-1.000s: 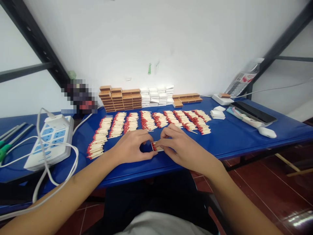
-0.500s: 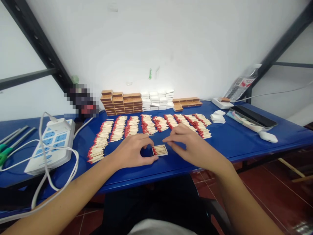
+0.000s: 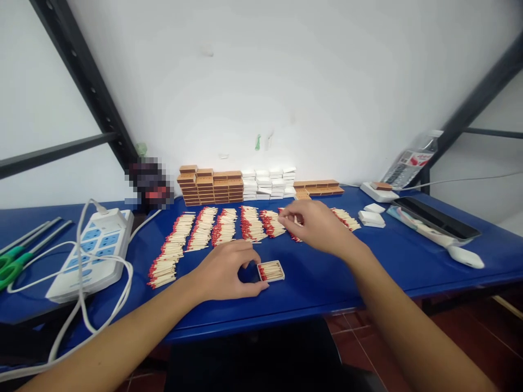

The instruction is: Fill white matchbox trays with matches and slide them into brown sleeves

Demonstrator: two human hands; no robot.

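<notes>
A small white matchbox tray (image 3: 278, 278) lies on the blue table near its front edge, with red-headed matches (image 3: 270, 270) side by side in it. My left hand (image 3: 229, 270) curves around the tray's left end, thumb at the near edge and index finger at the far corner. Over the middle of the match piles is my right hand (image 3: 312, 223), its thumb and fingers drawn together in a pinch above a row of matches (image 3: 273, 224). Whether a match is between those fingertips cannot be made out. Several more rows of loose matches (image 3: 202, 226) spread to the left.
Brown matchbox sleeves (image 3: 210, 188) and white trays (image 3: 269, 182) stand stacked along the wall. To the left are a power strip (image 3: 92, 256) with looped white cables and green-handled scissors (image 3: 18, 261). A bottle (image 3: 412, 160), white trays (image 3: 371, 218) and a black case (image 3: 437, 218) are on the right.
My right hand has moved from beside the tray up and away, over the match rows. My left hand stays at the tray. The camera view has tilted up slightly.
</notes>
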